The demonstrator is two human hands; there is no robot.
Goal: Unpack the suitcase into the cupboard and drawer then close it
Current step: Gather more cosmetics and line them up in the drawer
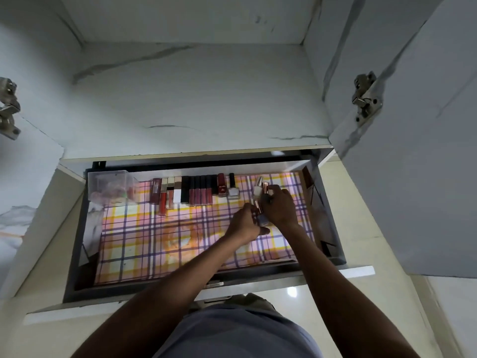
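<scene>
Two hands in the drawer, sorting bottles

Both hands hold a small bunch of nail polish bottles (260, 200) over the checked liner (160, 244). Left hand (245, 223) grips the lower ends, right hand (280, 206) pinches one cap, likely to pull a single bottle free. A row (196, 192) already lines the drawer (77, 228) back edge, so new ones probably extend it rightward. Suitcase not in view.

Ahead of me the white, grey-veined back wall (196, 99) fills the upper middle of the frame, with a metal hinge (365, 96) at the upper right and another hinge (9, 109) at the left edge. The open door panel (413, 151) takes up the right side. At the lower right, the glossy cream floor (291, 293) carries a bright spot of light.
</scene>
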